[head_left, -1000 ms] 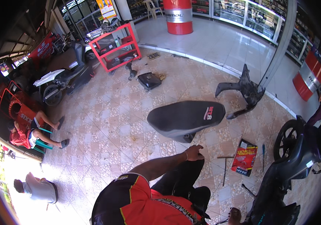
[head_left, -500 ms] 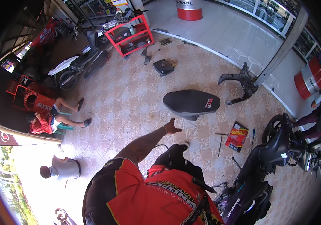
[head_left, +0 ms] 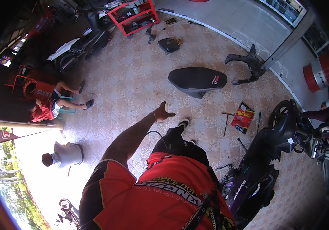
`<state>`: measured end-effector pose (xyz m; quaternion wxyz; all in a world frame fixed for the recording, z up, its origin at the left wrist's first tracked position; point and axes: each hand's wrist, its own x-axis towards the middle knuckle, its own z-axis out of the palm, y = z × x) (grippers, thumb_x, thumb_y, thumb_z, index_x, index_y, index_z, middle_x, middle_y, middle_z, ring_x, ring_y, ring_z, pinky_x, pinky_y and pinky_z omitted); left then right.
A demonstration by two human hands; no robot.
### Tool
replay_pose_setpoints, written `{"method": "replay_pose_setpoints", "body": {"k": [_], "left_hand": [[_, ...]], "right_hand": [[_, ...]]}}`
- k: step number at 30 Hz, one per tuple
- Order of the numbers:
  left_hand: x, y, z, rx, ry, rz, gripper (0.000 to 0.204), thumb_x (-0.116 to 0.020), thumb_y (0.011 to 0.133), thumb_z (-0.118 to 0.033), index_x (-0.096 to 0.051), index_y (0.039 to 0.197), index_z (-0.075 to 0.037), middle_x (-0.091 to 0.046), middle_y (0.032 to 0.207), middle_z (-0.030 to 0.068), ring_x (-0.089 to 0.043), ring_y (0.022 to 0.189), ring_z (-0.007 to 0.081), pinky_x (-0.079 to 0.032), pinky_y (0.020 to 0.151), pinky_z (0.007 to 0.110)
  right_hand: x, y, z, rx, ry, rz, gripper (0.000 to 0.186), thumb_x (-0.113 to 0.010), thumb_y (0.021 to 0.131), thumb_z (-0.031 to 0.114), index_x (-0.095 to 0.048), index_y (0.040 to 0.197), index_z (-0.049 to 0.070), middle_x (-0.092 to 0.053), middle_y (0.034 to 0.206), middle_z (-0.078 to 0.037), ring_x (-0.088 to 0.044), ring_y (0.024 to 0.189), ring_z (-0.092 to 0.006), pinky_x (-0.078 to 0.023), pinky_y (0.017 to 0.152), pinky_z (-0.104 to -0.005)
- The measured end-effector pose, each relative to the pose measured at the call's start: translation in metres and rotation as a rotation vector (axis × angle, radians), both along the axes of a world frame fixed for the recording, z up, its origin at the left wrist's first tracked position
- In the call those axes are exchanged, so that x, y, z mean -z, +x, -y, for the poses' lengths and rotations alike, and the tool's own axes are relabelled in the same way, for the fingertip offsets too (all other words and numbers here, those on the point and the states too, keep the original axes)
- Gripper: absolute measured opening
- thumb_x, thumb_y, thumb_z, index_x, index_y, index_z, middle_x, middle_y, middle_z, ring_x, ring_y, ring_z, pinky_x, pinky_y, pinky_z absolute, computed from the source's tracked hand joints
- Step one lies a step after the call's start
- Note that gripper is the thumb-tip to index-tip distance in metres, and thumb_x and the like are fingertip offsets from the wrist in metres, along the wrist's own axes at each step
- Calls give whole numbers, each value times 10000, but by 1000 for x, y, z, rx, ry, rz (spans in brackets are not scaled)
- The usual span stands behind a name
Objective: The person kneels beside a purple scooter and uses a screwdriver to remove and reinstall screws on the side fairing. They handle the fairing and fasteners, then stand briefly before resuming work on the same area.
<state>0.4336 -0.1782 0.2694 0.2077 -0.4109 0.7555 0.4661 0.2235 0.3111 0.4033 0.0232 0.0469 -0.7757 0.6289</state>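
My left hand [head_left: 162, 112] is stretched out low over the tiled floor, its fingers apart and nothing in it. A black motorcycle seat [head_left: 197, 79] lies on the floor beyond it to the right, apart from my fingers. My right hand is out of view. To my right stands a dark purple motorcycle [head_left: 245, 184], partly stripped. Between the seat and the motorcycle lie a red and yellow packet [head_left: 243, 118], a T-handled wrench [head_left: 226, 122] and a thin screwdriver [head_left: 259, 122].
A black curved motorcycle part [head_left: 249, 65] and a dark box-like part [head_left: 168, 45] lie farther off. A red tool cart [head_left: 133, 17] stands at the back. One person [head_left: 49, 107] sits at left; another [head_left: 66, 154] is below. A red and white drum [head_left: 320, 73] stands at right.
My left hand has moved left, away from the seat, and its fingers are spread. My shoe has come into fuller view. The seat and floor parts sit higher in the picture as my view shifts.
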Motion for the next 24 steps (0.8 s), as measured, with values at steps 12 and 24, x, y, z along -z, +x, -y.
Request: {"method": "replay_pose_setpoints", "body": {"k": [12,24], "left_hand": [[49,128,85,-315,174,32,1178,-861,758,-391,-47,1520,-10,-602,633,84,-567,516,160,-479,483,315],[86,226,269,-698,361,-29,1167,-873,743,-395,-83,1544,-85,-635,760,129,-593,600,194,-520,551,344]], "right_hand": [[-32,-57,178,-123,-15,-44,362,-542,993,284,-599,1233,19,-623,1184,-132,-584,1111,-251,-439,973,-363],[-110,-66,466,-139,-97,-145,390,-521,1005,295,-586,1273,19,-610,1227,-125,-573,1141,-249,-425,1001,-361]]}}
